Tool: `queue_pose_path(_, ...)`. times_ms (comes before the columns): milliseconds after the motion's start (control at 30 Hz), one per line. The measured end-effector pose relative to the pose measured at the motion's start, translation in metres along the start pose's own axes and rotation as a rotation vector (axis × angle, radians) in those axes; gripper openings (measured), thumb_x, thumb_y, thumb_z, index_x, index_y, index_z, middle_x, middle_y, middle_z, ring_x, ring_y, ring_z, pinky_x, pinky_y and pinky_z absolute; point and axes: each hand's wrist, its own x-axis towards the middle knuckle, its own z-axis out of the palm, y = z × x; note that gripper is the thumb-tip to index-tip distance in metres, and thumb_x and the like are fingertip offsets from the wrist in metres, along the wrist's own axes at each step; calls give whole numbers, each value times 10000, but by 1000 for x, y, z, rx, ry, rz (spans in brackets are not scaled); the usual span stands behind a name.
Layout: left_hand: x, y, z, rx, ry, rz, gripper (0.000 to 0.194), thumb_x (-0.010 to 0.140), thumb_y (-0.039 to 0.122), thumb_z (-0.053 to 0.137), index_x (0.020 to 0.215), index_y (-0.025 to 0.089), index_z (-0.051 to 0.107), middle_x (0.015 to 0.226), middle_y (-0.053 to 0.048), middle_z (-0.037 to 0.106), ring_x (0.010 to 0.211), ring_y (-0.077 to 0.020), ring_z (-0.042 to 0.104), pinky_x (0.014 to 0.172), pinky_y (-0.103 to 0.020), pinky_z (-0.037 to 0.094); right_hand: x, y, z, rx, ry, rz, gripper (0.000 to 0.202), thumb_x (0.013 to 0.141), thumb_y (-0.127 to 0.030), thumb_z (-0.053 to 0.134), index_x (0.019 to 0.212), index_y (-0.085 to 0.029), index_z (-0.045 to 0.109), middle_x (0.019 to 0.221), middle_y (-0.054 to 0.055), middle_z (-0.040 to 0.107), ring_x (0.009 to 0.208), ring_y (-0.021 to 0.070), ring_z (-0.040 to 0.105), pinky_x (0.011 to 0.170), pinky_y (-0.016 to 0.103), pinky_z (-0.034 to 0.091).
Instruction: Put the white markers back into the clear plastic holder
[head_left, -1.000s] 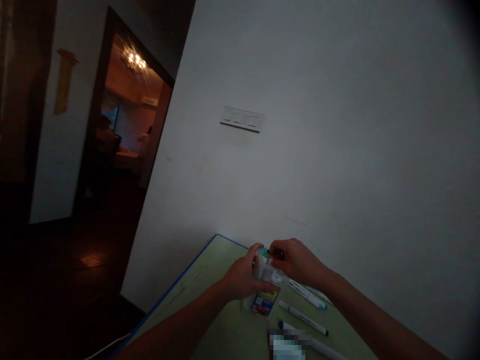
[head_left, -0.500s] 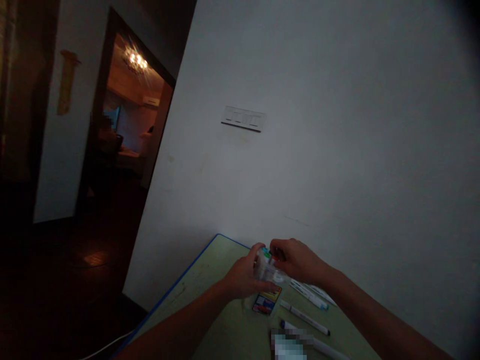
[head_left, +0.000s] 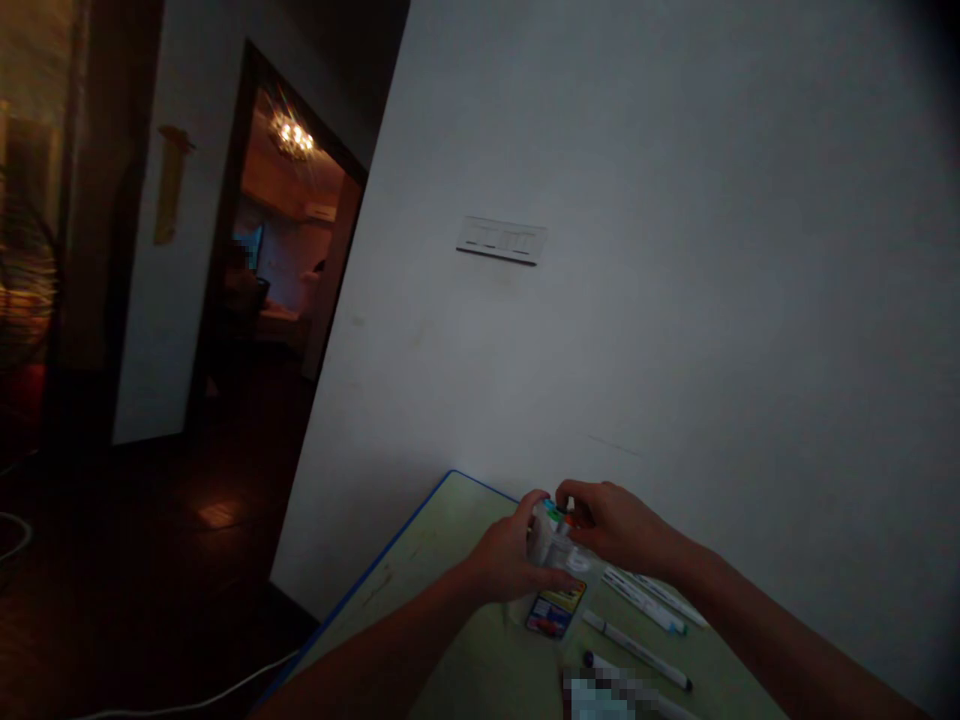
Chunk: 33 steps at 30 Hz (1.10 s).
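Observation:
My left hand (head_left: 499,565) is wrapped round a clear plastic marker case (head_left: 577,565), which stands tilted over the table and has a yellow and blue label (head_left: 556,608) on its front. Coloured marker caps (head_left: 553,510), blue and green, show at its open top. Closed fingers of my right hand (head_left: 622,525) pinch at the right side of that top, where a bit of red-orange shows, seemingly a marker's cap; the fingers hide most of it. Below the right forearm, several white markers (head_left: 637,648) lie loose on the table.
The pale green table (head_left: 442,540) has a blue edge and meets a white wall (head_left: 675,300) with a switch panel (head_left: 501,240). A blurred-out pale object (head_left: 600,700) lies at the front. Left, a doorway opens onto a lit room; a white cable (head_left: 217,695) crosses the floor.
The camera has turned slightly left, so everything sits further right in the picture. Both hands keep nearly the same hold at the case, with the right fingers still at its top.

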Motion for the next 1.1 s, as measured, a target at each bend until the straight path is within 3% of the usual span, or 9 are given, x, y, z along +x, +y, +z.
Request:
queue_pose_path(200, 0, -2, 0, 10, 8, -5, 939, 492, 381, 761, 1265, 237, 247, 918, -36, 582, 755, -183, 558, 626, -263, 422, -1, 1, 0, 28, -6, -32, 67, 610, -158, 499, 668, -189, 512, 558, -21, 510, 525, 98, 417, 495, 208, 228)
queue_pose_path(500, 0, -3, 1, -6, 0, -5, 945, 494, 406, 755, 1270, 241, 241, 952, -46, 580, 775, -185, 559, 637, -263, 425, 2, 1, 2, 27, -8, -26, 60, 592, -145, 494, 618, -172, 542, 561, -2, 529, 531, 103, 432, 502, 212, 245)
queue_pose_path(833, 0, -5, 1, 15, 9, 3, 951, 506, 414, 747, 1279, 243, 219, 958, -46, 571, 771, -182, 558, 641, -272, 430, -2, 3, 8, 33, 68, -18, 58, 638, -192, 529, 693, -185, 512, 584, -14, 527, 538, 103, 432, 510, 212, 242)
queue_pose_path(1100, 0, -2, 1, 7, 6, -4, 940, 504, 406, 751, 1271, 243, 233, 943, -38, 573, 782, -182, 560, 664, -278, 436, -1, 6, 5, 85, 45, -5, 114, 645, -192, 542, 756, -188, 516, 573, -26, 528, 527, 97, 433, 504, 206, 244)
